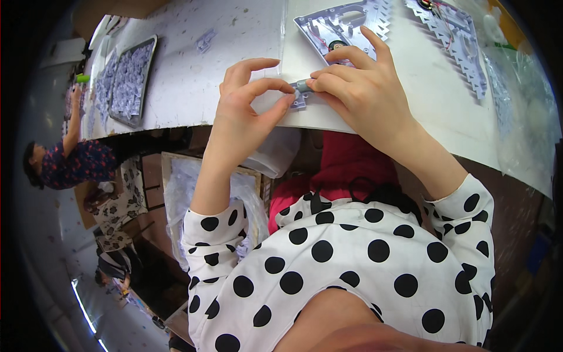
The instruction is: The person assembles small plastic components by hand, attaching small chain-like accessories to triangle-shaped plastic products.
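Grey cylinder (303, 85) just on wearer's side of toothed plastic shell (355, 33); short pale piece (299, 103) also on that side of shell, right by cylinder, contact unclear. Right hand (365, 88): thumb and index pinching cylinder's right end, other fingers raised toward shell. Left hand (241, 100): thumb and index nearly closed by cylinder's left end; cannot tell whether gripping cylinder or piece. Step in hand looks like mating 2 small parts; next move probably calls for steady pinch, careful alignment, light press.

Tabletop (193, 100) bright, darker beneath; light strip (83, 306) glares lower left; edges bent.
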